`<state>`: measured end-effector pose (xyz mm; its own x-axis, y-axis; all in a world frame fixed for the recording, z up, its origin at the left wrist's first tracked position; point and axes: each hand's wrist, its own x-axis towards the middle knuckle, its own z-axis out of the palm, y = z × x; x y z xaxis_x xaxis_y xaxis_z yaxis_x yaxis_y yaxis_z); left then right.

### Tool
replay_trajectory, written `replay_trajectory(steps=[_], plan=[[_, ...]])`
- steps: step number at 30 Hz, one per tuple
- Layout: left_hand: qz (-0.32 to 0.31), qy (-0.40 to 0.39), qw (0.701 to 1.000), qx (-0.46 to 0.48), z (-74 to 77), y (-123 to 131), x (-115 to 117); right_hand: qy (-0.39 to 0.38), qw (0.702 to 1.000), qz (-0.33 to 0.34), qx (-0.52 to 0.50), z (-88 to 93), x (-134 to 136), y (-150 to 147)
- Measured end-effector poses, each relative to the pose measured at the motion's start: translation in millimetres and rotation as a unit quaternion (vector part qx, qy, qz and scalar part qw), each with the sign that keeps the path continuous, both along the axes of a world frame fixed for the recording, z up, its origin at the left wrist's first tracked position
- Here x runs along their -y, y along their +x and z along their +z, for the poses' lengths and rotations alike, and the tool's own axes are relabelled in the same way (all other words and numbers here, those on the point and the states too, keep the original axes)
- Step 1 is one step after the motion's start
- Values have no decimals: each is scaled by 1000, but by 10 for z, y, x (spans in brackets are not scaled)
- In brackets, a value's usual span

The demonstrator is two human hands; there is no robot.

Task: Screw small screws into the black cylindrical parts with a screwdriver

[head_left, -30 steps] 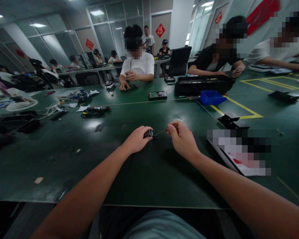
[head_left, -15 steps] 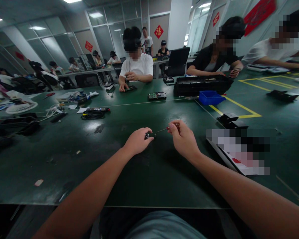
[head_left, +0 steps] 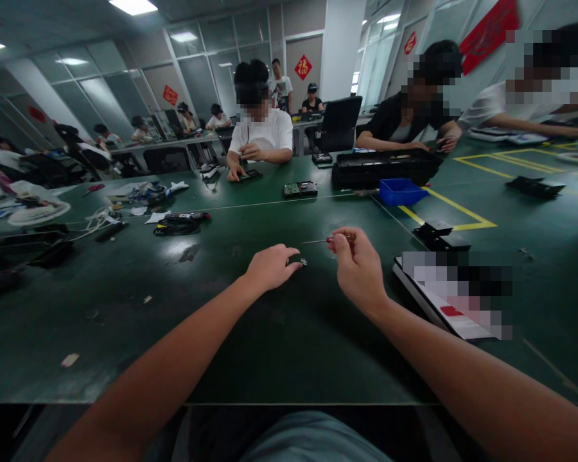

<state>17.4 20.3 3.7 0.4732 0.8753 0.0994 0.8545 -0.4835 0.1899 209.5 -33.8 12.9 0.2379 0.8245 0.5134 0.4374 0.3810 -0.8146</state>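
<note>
My right hand is closed round the handle of a screwdriver, a thin shaft with a reddish collar pointing left. Across from it, my left hand is curled low over the table, thumb and forefinger bent round a small metal part. A silvery bit of that part shows at the thumb tip; the rest is hidden by the fingers. The screwdriver's tip hangs slightly above the part, apart from it.
The green table carries a blue bin, a long black housing, a hard drive, black brackets and a coiled cable. A white box lies beside my right forearm. Co-workers sit opposite.
The screwdriver has swung to nearly level, its tip lifted away from the small part. My left fingers have opened slightly, and more of the silvery part shows. The view has shifted slightly.
</note>
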Motion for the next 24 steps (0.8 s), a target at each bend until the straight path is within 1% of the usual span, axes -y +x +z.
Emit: replay_trajectory(steps=[3, 6, 9, 12, 14, 16, 19, 21, 22, 24], plan=[[-27, -14, 999, -18, -33, 78, -71, 8, 1000, 4, -8, -1, 7, -1], [-47, -12, 999, -25, -52, 142, -116, 8, 1000, 14, -6, 4, 10, -5], [-44, -25, 999, -14, -40, 140, -156, -1, 1000, 20, -1, 14, 15, -9], [-20, -57, 997, 37, -17, 23, -210, -7, 1000, 28, -2, 23, 25, -12], [-2, -77, 993, 89, 1, -121, -253, -11, 999, 38, -4, 25, 29, -14], [28, -114, 981, 152, 28, -305, -292, -16, 999, 45, -2, 18, 27, -14], [97, -174, 946, 255, 89, -629, -333, -22, 999, 48, 6, -8, 15, -7], [152, -194, 910, 332, 129, -876, -348, -25, 998, 52, 7, -28, 6, -1], [183, -200, 887, 375, 143, -1011, -353, -27, 998, 55, 6, -34, 3, 2], [248, -211, 821, 469, 158, -1309, -355, -34, 998, 60, 8, -37, 3, 6]])
